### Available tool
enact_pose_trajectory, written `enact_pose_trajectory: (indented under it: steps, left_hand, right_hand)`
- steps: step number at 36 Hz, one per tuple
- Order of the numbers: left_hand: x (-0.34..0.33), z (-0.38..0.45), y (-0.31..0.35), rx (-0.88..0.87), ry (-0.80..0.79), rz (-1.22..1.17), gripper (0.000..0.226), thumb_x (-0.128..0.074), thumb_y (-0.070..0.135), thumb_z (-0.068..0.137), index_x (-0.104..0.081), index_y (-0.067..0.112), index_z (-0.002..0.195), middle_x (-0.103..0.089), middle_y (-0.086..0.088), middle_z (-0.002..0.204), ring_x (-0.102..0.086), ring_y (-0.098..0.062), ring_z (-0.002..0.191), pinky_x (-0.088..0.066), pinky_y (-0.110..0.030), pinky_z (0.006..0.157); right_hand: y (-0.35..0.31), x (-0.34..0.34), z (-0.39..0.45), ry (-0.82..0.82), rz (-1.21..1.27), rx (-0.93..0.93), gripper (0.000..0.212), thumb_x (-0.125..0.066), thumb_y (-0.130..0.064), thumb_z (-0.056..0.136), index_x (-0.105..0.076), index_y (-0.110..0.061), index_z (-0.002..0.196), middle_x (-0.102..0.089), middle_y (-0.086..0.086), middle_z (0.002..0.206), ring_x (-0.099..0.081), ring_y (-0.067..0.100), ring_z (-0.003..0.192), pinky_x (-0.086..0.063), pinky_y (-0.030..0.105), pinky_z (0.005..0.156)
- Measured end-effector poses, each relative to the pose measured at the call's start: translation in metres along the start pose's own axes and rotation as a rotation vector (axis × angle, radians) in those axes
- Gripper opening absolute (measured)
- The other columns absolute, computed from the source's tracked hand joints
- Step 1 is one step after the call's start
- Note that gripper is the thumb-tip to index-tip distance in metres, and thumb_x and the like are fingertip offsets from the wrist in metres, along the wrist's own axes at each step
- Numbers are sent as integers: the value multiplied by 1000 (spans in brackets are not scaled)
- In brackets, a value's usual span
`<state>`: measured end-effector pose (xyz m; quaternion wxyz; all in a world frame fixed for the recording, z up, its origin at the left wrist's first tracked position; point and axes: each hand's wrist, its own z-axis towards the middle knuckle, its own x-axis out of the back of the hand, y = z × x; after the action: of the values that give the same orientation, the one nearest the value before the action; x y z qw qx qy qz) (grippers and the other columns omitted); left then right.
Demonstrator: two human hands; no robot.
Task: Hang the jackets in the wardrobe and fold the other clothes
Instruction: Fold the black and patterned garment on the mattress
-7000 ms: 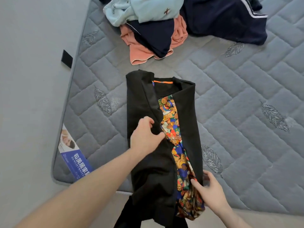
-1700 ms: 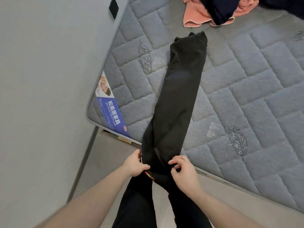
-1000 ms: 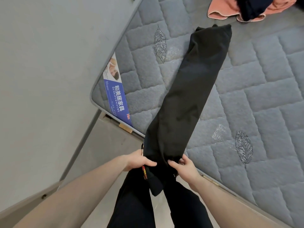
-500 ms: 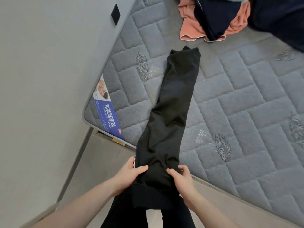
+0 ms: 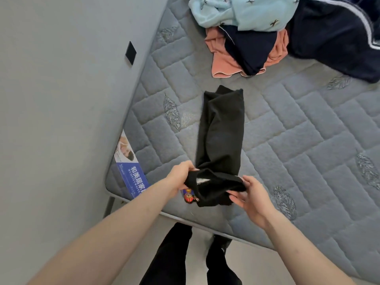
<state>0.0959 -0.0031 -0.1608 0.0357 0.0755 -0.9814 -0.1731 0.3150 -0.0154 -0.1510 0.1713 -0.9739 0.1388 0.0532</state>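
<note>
Head view: both hands, left hand point(image 5: 181, 175) and right hand point(image 5: 249, 193), grip black garment point(image 5: 221, 128) half-folded; clothes pile point(image 5: 257, 33) at 1 o'clock untouched.

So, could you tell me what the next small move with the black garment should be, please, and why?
Probably carry the lifted near end forward and lay it on the far end. Both hands, left and right, pinch the near end of the black garment, which lies as a long narrow strip on the mattress, so it needs shortening.
</note>
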Motion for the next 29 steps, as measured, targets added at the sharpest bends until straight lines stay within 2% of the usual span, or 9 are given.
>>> enact_pose_trajectory:
  steps: [4, 6, 8, 10, 12, 15, 19, 23, 29]
  left_hand:
    - [-2, 31, 24, 33, -29, -116, 36, -53, 55, 90, -64, 24, 106, -64, -2, 105, -66, -25, 94, -56, -30, 76]
    - [-1, 39, 26, 30, -55, -39, 65, -54, 78, 77, -58, 31, 123, -58, 4, 124, -65, -27, 102, -55, -32, 84]
    - [0, 43, 23, -25, -99, 106, 94, -53, 91, 59, -50, 34, 134, -53, 7, 134, -64, -27, 108, -53, -38, 94]
    - [2, 48, 14, -168, -159, 166, 86, -64, 87, 57, -59, 30, 122, -64, 7, 129, -66, -22, 111, -52, -41, 101]
    - [5, 54, 2, -274, -187, 251, 77, -82, 74, 57, -63, 33, 119, -71, 9, 119, -68, -10, 112, -55, -30, 98]
    - [8, 56, -13, -331, -102, 497, 82, -87, 72, 50, -61, 37, 118, -69, 20, 114, -65, 1, 105, -53, -24, 92]
    - [4, 53, -17, -421, -51, 485, 39, -75, 65, 69, -75, 31, 90, -76, 18, 88, -69, 5, 87, -53, -24, 78]
    - [-2, 47, -29, -332, -197, 469, 40, -68, 58, 84, -77, 20, 92, -78, 3, 94, -72, -8, 95, -57, -38, 87]
    - [-14, 66, -42, -262, -5, 654, 27, -64, 48, 95, -70, 22, 92, -74, 2, 96, -69, -17, 96, -56, -41, 91]
  right_hand:
    - [-9, -11, 30, 43, 30, 42, 34, -33, -8, 97, -59, -12, 119, -63, 3, 119, -71, 25, 99, -53, 34, 74]
    - [-7, -18, 43, 96, -195, 72, 33, -46, -5, 93, -60, -14, 121, -67, 7, 111, -68, 20, 96, -52, 32, 71]
    - [-5, -23, 52, 157, -488, 131, 22, -65, -18, 92, -63, -20, 114, -69, 5, 101, -64, 18, 90, -49, 31, 71]
    - [-1, -27, 57, 177, -719, 210, 27, -74, -45, 87, -65, -28, 106, -68, -9, 96, -62, 11, 87, -48, 30, 77]
    - [2, -31, 59, 191, -813, 251, 25, -71, -57, 86, -65, -34, 97, -65, -18, 89, -60, 8, 85, -46, 29, 76]
    - [6, -29, 66, 183, -811, 194, 23, -67, -50, 92, -68, -27, 88, -69, -8, 87, -64, 17, 89, -50, 34, 79]
    - [3, -12, 63, 92, -709, 57, 26, -69, -34, 87, -75, -9, 90, -77, 6, 91, -71, 22, 88, -52, 34, 75]
    - [11, 15, 56, 44, -690, 54, 24, -70, -27, 89, -74, -5, 81, -74, 5, 79, -69, 17, 73, -46, 30, 66]
    - [37, 25, 68, 179, -892, 226, 21, -72, -50, 89, -70, -29, 91, -74, -8, 92, -69, 13, 90, -55, 34, 82]
